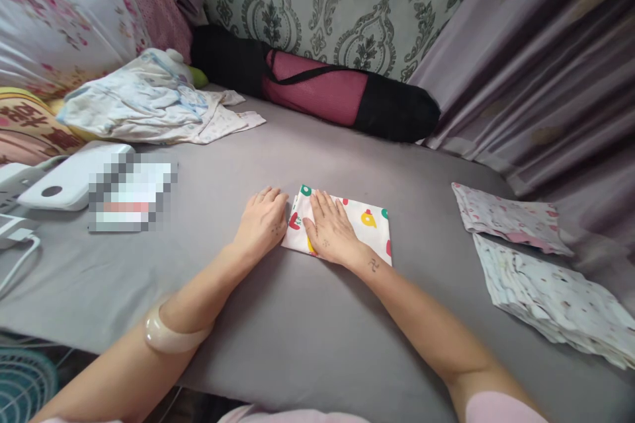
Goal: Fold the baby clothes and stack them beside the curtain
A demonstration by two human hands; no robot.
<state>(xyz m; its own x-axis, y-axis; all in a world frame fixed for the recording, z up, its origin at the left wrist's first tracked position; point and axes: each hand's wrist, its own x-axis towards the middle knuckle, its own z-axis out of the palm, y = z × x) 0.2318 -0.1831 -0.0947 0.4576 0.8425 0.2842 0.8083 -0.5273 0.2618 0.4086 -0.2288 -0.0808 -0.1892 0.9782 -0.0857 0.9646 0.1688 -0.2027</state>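
A folded white cloth (367, 231) with red, yellow and green prints lies on the grey bed sheet in front of me. My right hand (330, 228) rests flat on its left half, fingers stretched out and palm down. My left hand (262, 221) is down on the sheet at the cloth's left edge, its fingers curled under and its thumb side against the cloth. The undersides of the left fingers are hidden. A pale bangle (173, 337) circles my left forearm.
Folded patterned cloths (550, 297) are stacked at the right, beside another folded cloth (510, 215). Crumpled baby clothes (143, 99) lie at the back left. A white power bank (74, 178) and a blurred-out flat item (131, 201) sit left. A black-and-pink bag (312, 89) lines the wall.
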